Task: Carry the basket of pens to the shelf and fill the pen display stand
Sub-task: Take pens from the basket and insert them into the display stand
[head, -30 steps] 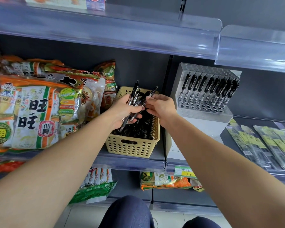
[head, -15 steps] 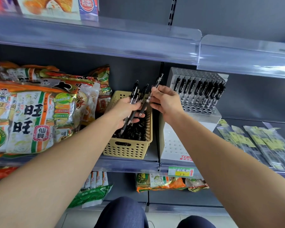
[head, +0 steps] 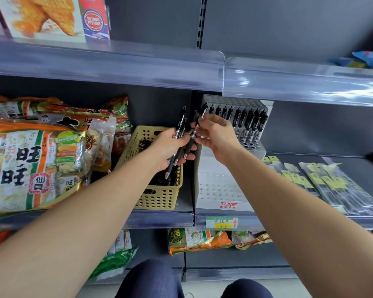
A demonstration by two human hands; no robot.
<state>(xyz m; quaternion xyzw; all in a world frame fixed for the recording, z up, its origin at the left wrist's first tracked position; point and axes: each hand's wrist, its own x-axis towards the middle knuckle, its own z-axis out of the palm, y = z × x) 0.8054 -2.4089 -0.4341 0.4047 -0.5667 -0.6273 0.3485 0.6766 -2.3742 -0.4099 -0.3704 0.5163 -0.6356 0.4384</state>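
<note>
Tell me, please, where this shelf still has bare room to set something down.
A narrow bare strip lies between the basket and the pen display stand; more bare shelf shows behind the flat packets, right. The left is crowded with snack bags.

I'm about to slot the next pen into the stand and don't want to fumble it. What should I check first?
1. Only one pen pinched by the right hand: ok.
2. That pen clear of the bundle: not ok, its lower half lies among the others in the left hand.
3. The left hand grips the bundle: ok.
4. The pen's tip points down: ok.
5. Empty holes in the display stand: ok, in the front tiers.
6. The basket sits on the shelf: ok.
</note>
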